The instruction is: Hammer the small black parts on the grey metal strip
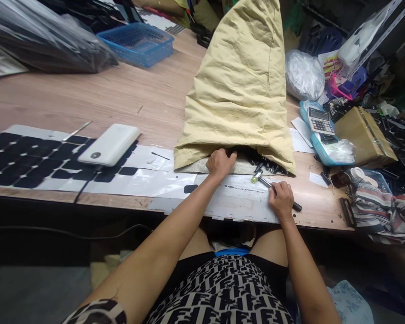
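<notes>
A large pale-yellow cloth sack (238,96) lies on the table with its mouth toward me, and small black pieces (269,165) show inside the opening. At that mouth is my left hand (221,163), its fingers curled closed over the sack's lower lining; whatever they hold is hidden. My right hand (282,199) is wrapped around a small hammer (265,182) with a yellowish head end and a black handle grip. The hammer's head lies close to the black pieces. Under both hands stretches a whitish sheet (246,198) along the table edge.
To the left, a white power bank (110,145) with a cable lies on sheets of black squares (30,157). Behind it stands a blue basket (138,42). On the right are a calculator (320,120), a cardboard box (364,135) and a striped cloth (374,204).
</notes>
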A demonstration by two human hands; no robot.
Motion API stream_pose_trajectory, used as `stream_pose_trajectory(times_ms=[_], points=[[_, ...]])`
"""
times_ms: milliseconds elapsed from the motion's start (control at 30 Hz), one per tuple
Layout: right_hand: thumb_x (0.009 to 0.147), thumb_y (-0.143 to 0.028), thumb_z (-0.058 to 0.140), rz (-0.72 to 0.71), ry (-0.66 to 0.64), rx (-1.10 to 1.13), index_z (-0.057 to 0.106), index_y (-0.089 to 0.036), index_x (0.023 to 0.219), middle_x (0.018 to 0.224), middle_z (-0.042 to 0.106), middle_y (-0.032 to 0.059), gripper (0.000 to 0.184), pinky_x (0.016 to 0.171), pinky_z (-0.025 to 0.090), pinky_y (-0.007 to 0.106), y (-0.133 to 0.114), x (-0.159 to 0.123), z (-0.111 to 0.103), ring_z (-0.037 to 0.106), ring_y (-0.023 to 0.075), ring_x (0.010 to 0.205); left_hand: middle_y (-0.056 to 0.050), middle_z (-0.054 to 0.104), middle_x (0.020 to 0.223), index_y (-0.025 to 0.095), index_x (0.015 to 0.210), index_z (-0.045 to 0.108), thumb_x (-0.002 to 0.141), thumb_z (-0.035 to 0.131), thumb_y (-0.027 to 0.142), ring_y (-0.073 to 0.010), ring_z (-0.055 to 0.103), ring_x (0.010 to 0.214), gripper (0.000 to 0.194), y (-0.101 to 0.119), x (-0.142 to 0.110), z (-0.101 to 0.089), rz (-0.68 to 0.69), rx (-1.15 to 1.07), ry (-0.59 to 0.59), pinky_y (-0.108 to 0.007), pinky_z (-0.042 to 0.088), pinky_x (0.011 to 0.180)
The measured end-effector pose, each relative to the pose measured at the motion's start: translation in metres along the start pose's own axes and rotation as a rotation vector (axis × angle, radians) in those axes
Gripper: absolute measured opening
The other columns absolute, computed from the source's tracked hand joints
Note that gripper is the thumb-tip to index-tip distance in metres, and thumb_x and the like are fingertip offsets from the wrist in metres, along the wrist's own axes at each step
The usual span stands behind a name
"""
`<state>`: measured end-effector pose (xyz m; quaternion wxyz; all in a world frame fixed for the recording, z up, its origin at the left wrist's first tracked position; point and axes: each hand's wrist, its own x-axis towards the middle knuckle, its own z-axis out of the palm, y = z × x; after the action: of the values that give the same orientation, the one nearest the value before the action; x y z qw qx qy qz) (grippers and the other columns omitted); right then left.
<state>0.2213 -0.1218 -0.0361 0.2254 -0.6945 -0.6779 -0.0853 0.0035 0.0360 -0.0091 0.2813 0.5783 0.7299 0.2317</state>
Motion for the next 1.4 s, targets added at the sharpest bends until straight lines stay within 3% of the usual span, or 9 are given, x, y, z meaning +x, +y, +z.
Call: stream_pose_trajectory(times_ms=[100, 200, 367, 467, 533, 667, 833, 1100, 1400], points=[[0.091, -0.022, 0.057, 0.007, -0.006, 0.008, 0.071, -0.021, 0.103, 0.092, 0.061, 0.0062, 0.018, 0.080, 0.043, 0.033, 0.000, 0.000, 0.000, 0.051, 0.0215, 0.087, -0.020, 0.073, 0.098, 0.017, 0.086, 0.071, 0.084, 0.065, 0.052, -0.0404, 0.066, 0.101, 0.036, 0.003, 0.020, 0.012, -0.097, 0.047, 0.030, -0.050, 0.049, 0.083], [0.091, -0.023, 0.057, 0.013, -0.015, 0.011, 0.071, -0.021, 0.103, 0.093, 0.061, 0.0065, 0.018, 0.079, 0.042, 0.034, 0.000, 0.000, 0.001, 0.050, 0.0218, 0.087, -0.017, 0.074, 0.099, 0.018, 0.089, 0.071, 0.084, 0.066, 0.045, -0.0379, 0.066, 0.099, 0.028, -0.007, 0.015, 0.006, -0.065, 0.039, -0.015, -0.048, 0.049, 0.081], [0.091, -0.023, 0.057, 0.008, -0.017, 0.012, 0.071, -0.020, 0.104, 0.094, 0.061, 0.0068, 0.019, 0.080, 0.043, 0.034, 0.001, -0.001, 0.002, 0.050, 0.0219, 0.088, -0.007, 0.074, 0.097, 0.022, 0.093, 0.074, 0.083, 0.068, 0.040, -0.0270, 0.062, 0.093, 0.021, -0.037, -0.020, -0.014, 0.308, 0.015, -0.087, -0.037, 0.047, 0.077], [0.091, -0.023, 0.058, 0.005, -0.007, 0.014, 0.071, -0.021, 0.103, 0.095, 0.061, 0.0071, 0.018, 0.080, 0.043, 0.034, 0.002, -0.001, 0.002, 0.050, 0.0221, 0.088, -0.005, 0.073, 0.095, 0.024, 0.092, 0.076, 0.083, 0.071, 0.037, -0.0263, 0.058, 0.095, 0.017, -0.050, -0.036, -0.007, 0.510, 0.009, -0.142, -0.038, 0.045, 0.083], [0.092, -0.023, 0.057, 0.000, -0.002, 0.008, 0.071, -0.021, 0.104, 0.095, 0.062, 0.0070, 0.018, 0.080, 0.043, 0.034, 0.003, -0.001, 0.002, 0.050, 0.0221, 0.088, -0.006, 0.071, 0.096, 0.025, 0.096, 0.077, 0.084, 0.071, 0.037, -0.0270, 0.055, 0.098, 0.017, -0.054, -0.040, 0.002, 0.558, 0.003, -0.147, -0.041, 0.043, 0.087], [0.096, -0.025, 0.054, -0.039, -0.002, -0.036, 0.071, -0.021, 0.105, 0.094, 0.063, 0.0070, 0.020, 0.079, 0.042, 0.033, 0.005, -0.001, 0.002, 0.051, 0.0219, 0.087, -0.006, 0.067, 0.096, 0.025, 0.100, 0.078, 0.086, 0.071, 0.038, -0.0274, 0.053, 0.101, 0.020, -0.056, -0.038, 0.015, 0.581, 0.001, -0.126, -0.043, 0.039, 0.090], [0.099, -0.026, 0.050, -0.055, -0.007, -0.014, 0.071, -0.021, 0.105, 0.093, 0.065, 0.0068, 0.022, 0.078, 0.044, 0.033, 0.004, 0.000, -0.003, 0.054, 0.0213, 0.085, -0.005, 0.065, 0.093, 0.026, 0.101, 0.078, 0.086, 0.073, 0.039, -0.0269, 0.052, 0.100, 0.021, -0.058, -0.033, 0.014, 0.576, -0.008, -0.168, -0.042, 0.038, 0.090], [0.103, -0.025, 0.045, -0.070, -0.020, 0.286, 0.069, -0.022, 0.120, 0.096, 0.067, 0.0060, 0.030, 0.079, 0.053, 0.027, -0.031, 0.007, -0.025, 0.065, 0.0168, 0.089, -0.004, 0.069, 0.098, 0.026, 0.098, 0.075, 0.086, 0.074, 0.038, -0.0268, 0.052, 0.102, 0.018, -0.058, -0.034, 0.014, 0.558, -0.054, -0.171, -0.041, 0.037, 0.089], [0.103, -0.022, 0.045, -0.114, -0.073, 0.200, 0.071, -0.027, 0.127, 0.093, 0.068, 0.0036, 0.035, 0.068, 0.050, 0.022, -0.049, 0.005, -0.009, 0.065, 0.0137, 0.083, -0.005, 0.067, 0.098, 0.028, 0.099, 0.077, 0.087, 0.073, 0.038, -0.0264, 0.052, 0.102, 0.016, -0.056, -0.034, 0.013, 0.550, -0.039, -0.159, -0.042, 0.037, 0.091]])
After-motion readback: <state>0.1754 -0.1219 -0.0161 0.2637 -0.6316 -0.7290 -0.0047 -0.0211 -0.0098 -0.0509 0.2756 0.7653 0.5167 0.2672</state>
